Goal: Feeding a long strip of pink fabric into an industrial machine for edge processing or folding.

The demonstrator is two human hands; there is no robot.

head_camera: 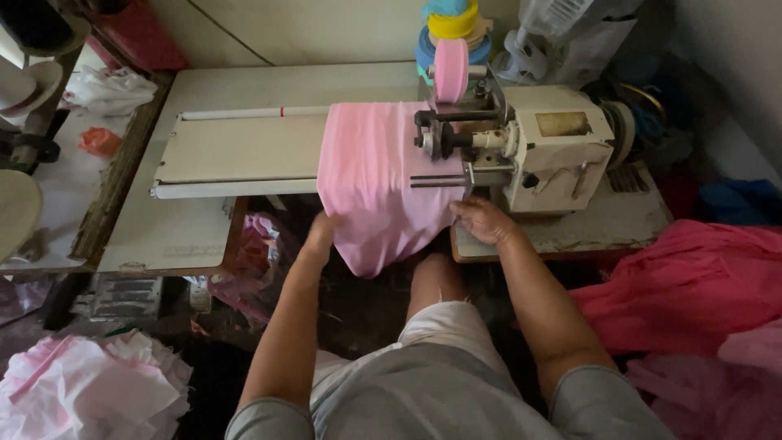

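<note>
A white work table point(244, 90) is stretching out ahead of both hands, carrying a cream sewing machine point(554, 147) just beyond the right hand. Pink fabric point(371, 179) is lying draped over the machine's flat arm between the hands, its lower edge hanging off toward the person. It looks light, soft and limp, likely to slip and bunch, so the hanging edges seem the best places to hold it. The left hand point(322, 228) is pressing against the cloth's left hanging edge; its fingers are hidden behind the fabric, so its grip cannot be told. The right hand point(482, 218) is curling loosely, pinching the cloth's right edge below the machine head. A pink tape roll point(450, 69) is sitting above the machine. The needle area is hard to make out.
</note>
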